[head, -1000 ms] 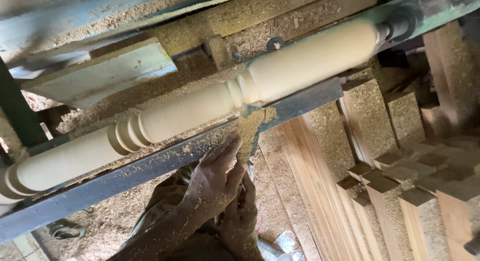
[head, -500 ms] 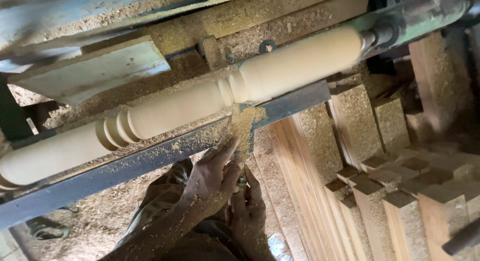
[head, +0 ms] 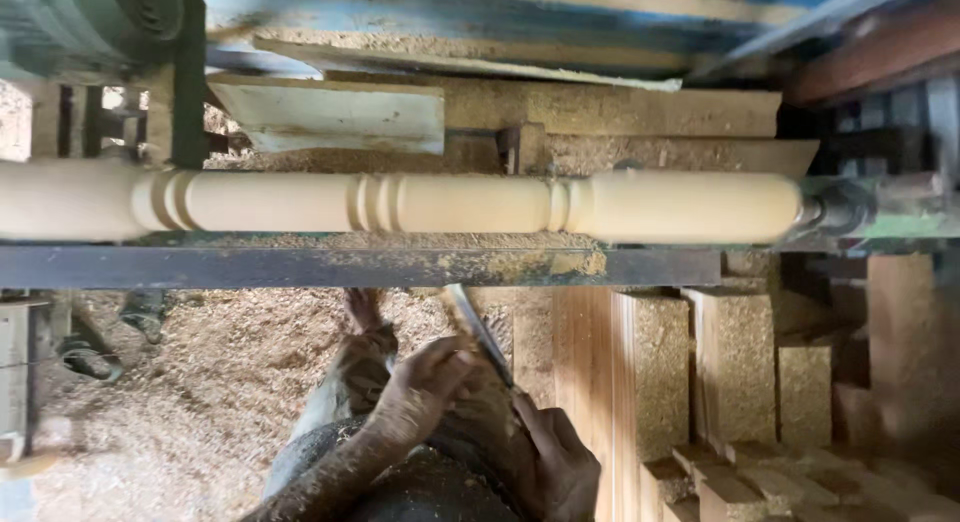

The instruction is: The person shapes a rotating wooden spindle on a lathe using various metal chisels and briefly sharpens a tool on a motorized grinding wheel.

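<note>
A long, pale, turned wooden spindle (head: 400, 202) lies level across the upper half of the view, mounted on a wood lathe, with rings of beads and grooves cut at three places along its length; its right end meets a grey-green metal lathe centre (head: 850, 210), its left end runs out of frame. Just below it, and parallel to it, sits a dark steel tool-rest bar (head: 350, 267) dusted with shavings. Pale sawdust (head: 220, 372) covers the floor on the left, and stacked square wooden blanks (head: 720, 382), coated in sawdust, stand on the right. At the bottom centre, both hands are wrapped together around a slim steel chisel (head: 478, 330) — the left hand (head: 425, 387) clenched over the upper shaft, the right hand (head: 550, 460) closed lower down toward the handle, which is hidden. The blade tip points up toward the bar but stays short of the spindle. The chisel looks stiff, light and sharp-edged — best held firmly, well back from the tip. The spindle appears rigid and smooth.
</note>
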